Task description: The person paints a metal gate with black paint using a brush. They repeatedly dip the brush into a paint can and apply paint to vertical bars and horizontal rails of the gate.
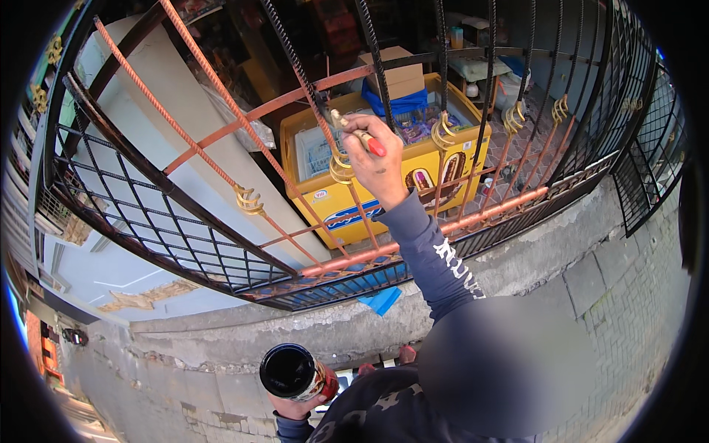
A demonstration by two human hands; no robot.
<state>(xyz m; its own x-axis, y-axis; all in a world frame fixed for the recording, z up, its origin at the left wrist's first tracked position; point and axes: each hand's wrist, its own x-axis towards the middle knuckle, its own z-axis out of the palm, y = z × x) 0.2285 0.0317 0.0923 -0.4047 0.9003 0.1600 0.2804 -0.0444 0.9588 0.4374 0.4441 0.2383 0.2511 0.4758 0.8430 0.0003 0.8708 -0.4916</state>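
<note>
My right hand (378,164) is closed around a paintbrush (375,146) with a red handle end. The brush's head is up against a twisted bar of the metal grille (336,75). That bar is black toward the top and reddish brown lower down, with a gold scroll ornament (340,168) just below my hand. Low down in front of me, my left hand (294,408) grips a can (322,384) from below and the side. Glossy black paint (286,369) shows in its open top. Dark smudges mark my right hand.
Several bars at the left are reddish brown; the diagonal mesh panel (155,207) is black. Behind the grille stand a yellow ice cream freezer (369,221) and a cardboard box (399,72). A blue scrap (382,300) lies by the concrete ledge (502,258). Paving (620,317) runs alongside.
</note>
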